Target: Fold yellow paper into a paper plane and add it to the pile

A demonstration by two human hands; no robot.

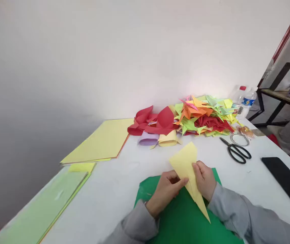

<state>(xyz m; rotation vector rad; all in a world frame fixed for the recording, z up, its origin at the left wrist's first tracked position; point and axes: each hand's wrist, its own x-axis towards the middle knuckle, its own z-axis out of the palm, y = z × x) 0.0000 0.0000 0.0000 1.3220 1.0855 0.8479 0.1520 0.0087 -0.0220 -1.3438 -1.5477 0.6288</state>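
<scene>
Overhead, so to speak, the view takes in a white table (114, 189) pushed against a plain pale wall (84, 61). Near its front edge lies a green sheet (175, 217), and above it both hands work a yellow folded paper (187, 173), a long kite shape with one tip pointing away and the other toward the person. The left hand (165, 191) pinches the paper's left edge between thumb and fingers; the right hand (204, 179) presses its right edge, thumb on top and fingers curled close together beneath. Both wrists wear grey sleeves.

Farther back sits a heap of folded paper shapes (201, 117) in red, orange, green and yellow, with red curled sheets (152, 123) and small lilac and cream rolls just in front. A stack of yellow sheets (101, 142) lies to the left, and a stack of light green sheets (43, 210) nearer the left corner. Black scissors (237, 150), a tape ring (239, 139), two plastic bottles (246, 101) and a dark phone (286, 181) occupy the right side. Beyond stands a black-framed side table (274, 98).
</scene>
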